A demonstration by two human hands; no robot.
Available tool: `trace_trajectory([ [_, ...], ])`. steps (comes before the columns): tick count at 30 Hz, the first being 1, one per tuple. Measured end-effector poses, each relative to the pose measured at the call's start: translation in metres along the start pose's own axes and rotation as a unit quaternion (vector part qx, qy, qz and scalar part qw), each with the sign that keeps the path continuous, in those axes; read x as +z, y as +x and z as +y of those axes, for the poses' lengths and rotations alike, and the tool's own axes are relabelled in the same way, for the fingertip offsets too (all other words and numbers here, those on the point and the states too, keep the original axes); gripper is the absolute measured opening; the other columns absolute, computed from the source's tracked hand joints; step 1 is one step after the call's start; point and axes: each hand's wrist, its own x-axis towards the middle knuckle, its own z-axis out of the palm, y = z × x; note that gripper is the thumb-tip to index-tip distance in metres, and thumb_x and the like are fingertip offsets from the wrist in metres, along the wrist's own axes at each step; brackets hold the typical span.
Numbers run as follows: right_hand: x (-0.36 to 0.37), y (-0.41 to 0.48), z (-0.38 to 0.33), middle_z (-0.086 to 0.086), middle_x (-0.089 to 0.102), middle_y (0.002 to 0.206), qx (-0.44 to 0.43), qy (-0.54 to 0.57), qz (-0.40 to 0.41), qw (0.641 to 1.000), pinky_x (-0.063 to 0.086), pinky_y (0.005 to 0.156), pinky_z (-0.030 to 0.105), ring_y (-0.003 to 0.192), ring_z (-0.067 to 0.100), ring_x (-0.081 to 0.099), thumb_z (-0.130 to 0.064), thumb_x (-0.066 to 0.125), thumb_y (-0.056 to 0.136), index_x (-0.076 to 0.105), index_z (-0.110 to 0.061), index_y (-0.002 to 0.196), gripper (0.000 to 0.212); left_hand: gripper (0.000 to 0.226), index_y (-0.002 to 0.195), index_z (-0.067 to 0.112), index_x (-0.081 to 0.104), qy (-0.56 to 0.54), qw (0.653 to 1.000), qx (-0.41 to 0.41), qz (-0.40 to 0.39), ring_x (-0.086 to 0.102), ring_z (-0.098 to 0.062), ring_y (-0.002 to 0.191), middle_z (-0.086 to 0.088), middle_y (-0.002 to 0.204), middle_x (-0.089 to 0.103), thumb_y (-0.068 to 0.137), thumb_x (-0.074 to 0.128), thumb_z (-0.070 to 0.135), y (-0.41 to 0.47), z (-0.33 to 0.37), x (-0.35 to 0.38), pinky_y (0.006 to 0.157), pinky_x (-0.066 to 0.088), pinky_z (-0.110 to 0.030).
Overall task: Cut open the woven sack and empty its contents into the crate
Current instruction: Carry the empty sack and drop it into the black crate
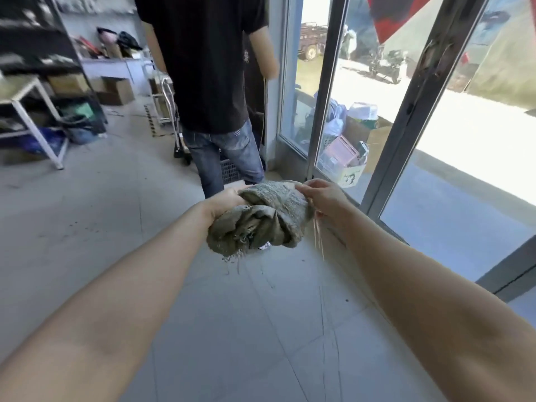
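Midair, sack [262, 220] between both hands [224, 203] [322, 195].

Person [214, 82] ahead, glass door [435, 126] rt; floor [87, 227] lt.

Storeroom or stockroom at the back of a shop, opening onto a street. Dark shelving [37, 39] on the left wall, blurred stock on it. White metal rack [34, 117] with bags and boxes underneath. Cardboard boxes [114, 89] on the tiled floor [116, 227]. Cluttered counter [110, 63] at the back. Hand trolley [171, 111] parked near the middle, dark crate [229, 169] on the floor beside it. Aluminium-framed glass doors [420, 111] on the right, with a pile of boxes and bags [351, 140] just outside and a paved road beyond.
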Motion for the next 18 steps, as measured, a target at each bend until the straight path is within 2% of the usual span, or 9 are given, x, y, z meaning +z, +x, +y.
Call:
trace_trajectory([
  [3, 0.02, 0.043, -0.002, 0.008, 0.066, 0.093, 0.076, 0.092, -0.043, 0.992, 0.053, 0.075, 0.033, 0.085, 0.024, 0.063, -0.03, 0.073, 0.083, 0.065, -0.013, 0.092, 0.021, 0.031, 0.118, -0.005, 0.054, -0.104, 0.994, -0.001, 0.022, 0.064, -0.011, 0.078, -0.001, 0.086, 0.068, 0.091, 0.043, -0.014, 0.015, -0.008, -0.012, 0.069, 0.054, -0.015],
  [6, 0.039, 0.086, -0.004, 0.009, 0.069, 0.113, 0.159, 0.157, -0.105, 0.969, 0.053, 0.089, 0.049, 0.102, 0.031, 0.067, -0.053, 0.06, 0.085, 0.062, -0.014, 0.116, 0.049, 0.02, 0.106, 0.008, 0.057, -0.227, 0.972, -0.036, 0.042, 0.067, -0.009, 0.061, 0.001, 0.068, 0.071, 0.095, 0.042, -0.002, 0.05, -0.02, -0.031, 0.062, 0.056, -0.02],
  [9, 0.058, 0.127, -0.013, 0.013, 0.068, 0.104, 0.173, 0.169, -0.083, 0.967, 0.056, 0.074, 0.036, 0.083, 0.029, 0.068, -0.071, 0.049, 0.081, 0.06, -0.014, 0.11, 0.065, 0.027, 0.111, 0.012, 0.057, -0.352, 0.93, -0.1, 0.041, 0.069, -0.021, 0.076, -0.013, 0.089, 0.072, 0.1, 0.036, 0.026, 0.089, -0.023, -0.058, 0.074, 0.057, -0.029],
  [11, 0.071, 0.148, -0.019, 0.012, 0.064, 0.084, 0.148, 0.135, -0.071, 0.977, 0.046, 0.051, 0.023, 0.055, 0.019, 0.059, -0.062, 0.044, 0.09, 0.057, -0.01, 0.106, 0.056, 0.043, 0.136, 0.012, 0.045, -0.387, 0.911, -0.117, 0.077, 0.058, -0.025, 0.112, -0.016, 0.131, 0.056, 0.1, 0.032, 0.033, 0.118, -0.02, -0.074, 0.097, 0.045, -0.035],
  [12, 0.08, 0.157, -0.023, 0.011, 0.059, 0.075, 0.119, 0.078, -0.083, 0.986, 0.037, 0.041, 0.018, 0.043, 0.013, 0.049, -0.051, 0.043, 0.096, 0.057, -0.008, 0.1, 0.045, 0.047, 0.141, 0.008, 0.038, -0.39, 0.906, -0.101, 0.128, 0.048, -0.029, 0.125, -0.017, 0.141, 0.046, 0.102, 0.029, 0.031, 0.132, -0.016, -0.081, 0.101, 0.041, -0.036],
  [14, 0.099, 0.174, -0.032, 0.006, 0.048, 0.066, 0.043, -0.15, -0.132, 0.979, 0.028, 0.037, 0.017, 0.038, 0.009, 0.038, -0.027, 0.042, 0.101, 0.055, -0.012, 0.089, 0.023, 0.038, 0.135, 0.007, 0.045, -0.341, 0.915, -0.021, 0.217, 0.05, -0.035, 0.122, -0.019, 0.128, 0.054, 0.101, 0.036, 0.022, 0.162, -0.007, -0.091, 0.086, 0.05, -0.032],
  [15, 0.108, 0.183, -0.039, 0.002, 0.047, 0.065, 0.006, -0.268, -0.165, 0.949, 0.032, 0.039, 0.02, 0.042, 0.009, 0.04, -0.02, 0.044, 0.1, 0.055, -0.014, 0.089, 0.016, 0.029, 0.124, 0.009, 0.052, -0.249, 0.927, 0.005, 0.279, 0.056, -0.033, 0.11, -0.015, 0.112, 0.06, 0.096, 0.045, 0.014, 0.181, -0.005, -0.097, 0.077, 0.05, -0.026],
  [17, 0.118, 0.201, -0.06, -0.002, 0.05, 0.062, -0.053, -0.38, -0.217, 0.898, 0.036, 0.046, 0.022, 0.047, 0.011, 0.043, -0.018, 0.051, 0.095, 0.06, -0.016, 0.092, 0.01, 0.034, 0.12, 0.011, 0.059, -0.027, 0.938, 0.021, 0.346, 0.058, -0.026, 0.103, -0.006, 0.103, 0.061, 0.087, 0.055, 0.003, 0.215, -0.008, -0.113, 0.083, 0.044, -0.022],
  [18, 0.117, 0.212, -0.072, -0.002, 0.049, 0.06, -0.066, -0.373, -0.229, 0.897, 0.033, 0.046, 0.022, 0.047, 0.012, 0.04, -0.016, 0.053, 0.094, 0.065, -0.015, 0.091, 0.012, 0.036, 0.119, 0.012, 0.061, 0.034, 0.943, 0.024, 0.33, 0.057, -0.025, 0.107, -0.006, 0.106, 0.061, 0.086, 0.053, 0.001, 0.227, -0.01, -0.12, 0.089, 0.042, -0.023],
])
